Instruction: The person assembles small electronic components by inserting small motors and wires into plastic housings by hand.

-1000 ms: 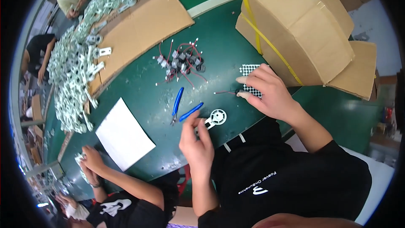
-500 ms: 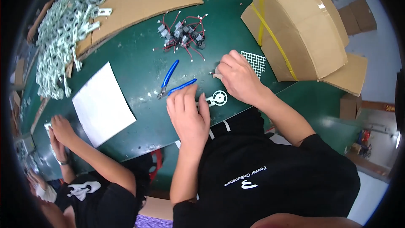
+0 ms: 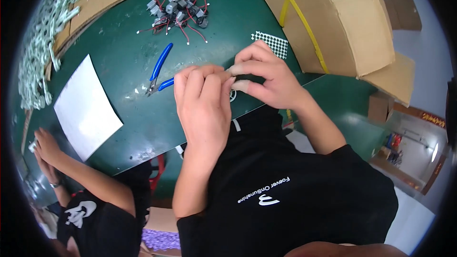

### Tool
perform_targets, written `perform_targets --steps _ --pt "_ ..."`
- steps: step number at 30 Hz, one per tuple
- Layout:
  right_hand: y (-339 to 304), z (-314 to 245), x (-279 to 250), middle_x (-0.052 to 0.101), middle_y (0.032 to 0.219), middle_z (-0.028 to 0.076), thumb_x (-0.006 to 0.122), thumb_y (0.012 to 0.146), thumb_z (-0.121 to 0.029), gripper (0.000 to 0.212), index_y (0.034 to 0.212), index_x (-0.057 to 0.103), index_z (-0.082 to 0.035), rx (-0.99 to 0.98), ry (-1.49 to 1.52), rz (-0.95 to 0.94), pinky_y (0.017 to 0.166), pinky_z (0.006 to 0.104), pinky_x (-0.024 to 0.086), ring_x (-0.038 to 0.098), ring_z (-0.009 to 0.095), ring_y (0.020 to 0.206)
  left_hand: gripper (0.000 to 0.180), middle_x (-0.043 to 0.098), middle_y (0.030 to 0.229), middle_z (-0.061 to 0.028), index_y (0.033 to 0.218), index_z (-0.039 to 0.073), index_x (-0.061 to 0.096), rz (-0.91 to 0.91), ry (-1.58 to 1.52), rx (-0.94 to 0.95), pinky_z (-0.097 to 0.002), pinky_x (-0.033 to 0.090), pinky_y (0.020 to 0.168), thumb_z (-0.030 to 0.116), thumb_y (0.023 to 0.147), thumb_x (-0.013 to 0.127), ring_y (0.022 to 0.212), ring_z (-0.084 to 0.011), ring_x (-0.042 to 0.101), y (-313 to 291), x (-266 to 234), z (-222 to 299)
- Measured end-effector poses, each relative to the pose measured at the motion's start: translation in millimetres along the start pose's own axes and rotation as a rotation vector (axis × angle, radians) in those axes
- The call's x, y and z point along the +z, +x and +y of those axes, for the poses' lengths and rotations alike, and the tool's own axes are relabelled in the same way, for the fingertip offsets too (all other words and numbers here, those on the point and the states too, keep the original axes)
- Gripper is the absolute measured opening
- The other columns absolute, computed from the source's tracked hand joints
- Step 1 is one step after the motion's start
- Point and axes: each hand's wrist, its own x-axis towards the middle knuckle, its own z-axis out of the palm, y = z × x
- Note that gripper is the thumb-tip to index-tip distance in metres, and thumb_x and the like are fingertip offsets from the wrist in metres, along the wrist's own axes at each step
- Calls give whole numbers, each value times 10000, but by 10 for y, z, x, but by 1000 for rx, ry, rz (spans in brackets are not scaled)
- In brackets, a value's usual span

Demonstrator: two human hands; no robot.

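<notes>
Both hands meet over the near edge of the green bench [image 3: 114, 66]. The left hand [image 3: 202, 102] is curled, fingers bent and close together, its fingertips against those of the right hand [image 3: 266, 78]. The right hand pinches narrowly, thumb and forefinger capped with pale finger cots. Whatever small part sits between the fingertips is hidden, so I cannot tell what is held, nor which way it points or how its long axis lies. A white wheel-like part [image 3: 233, 96] shows just under the fingertips, mostly covered by the hands, lying on the bench near its near edge.

Just left of the left hand lie blue-handled cutters [image 3: 159, 69], long axis running from near-left to far-right, jaws toward the near edge. Toward the far edge sits a heap of small motors [image 3: 176, 12] with red wires. A dotted sticker sheet [image 3: 271, 43] lies just beyond the right hand, touching the foot of a big cardboard box [image 3: 333, 19] bound with a yellow strap [image 3: 304, 19], which fills the far right corner. A white sheet [image 3: 85, 107] lies by the left near edge, with a pile of metal brackets [image 3: 40, 52] along the left edge. Another person's hands [image 3: 45, 147] work at the left near corner, well apart from the cutters
</notes>
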Motion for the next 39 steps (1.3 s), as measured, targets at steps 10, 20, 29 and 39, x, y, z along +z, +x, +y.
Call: perform_targets --steps 10,20,29,39 --pt "-62 148 -236 743 1240 44 982 936 -140 168 1088 916 -110 -21 543 -75 969 359 520 619 214 1144 219 776 1078 -64 1077 78 904 -136 -198 13 -431 552 984 4 884 976 1060 -302 662 116 -176 365" --pt "-208 180 -245 709 1222 58 934 981 -71 82 1057 907 -55 87 613 88 962 350 538 656 197 1098 153 796 1040 -78 1089 45 897 -110 -193 -141 -383 539 970 -1 951 941 1026 -258 692 42 -144 270" --pt "-206 11 -175 714 1469 90 972 930 -145 331 1247 907 -73 32 388 160 1160 426 499 594 288 1387 201 776 1053 -77 1102 59 899 -108 -109 -96 -408 554 974 12 916 961 1029 -283 687 30 -326 348" --pt "-114 -37 1 770 1457 54 893 946 -102 135 1079 912 -95 -123 487 169 1259 485 488 580 342 1518 239 768 1054 -71 1107 81 906 -103 56 4 -434 558 992 12 890 975 1054 -294 678 48 -484 455"
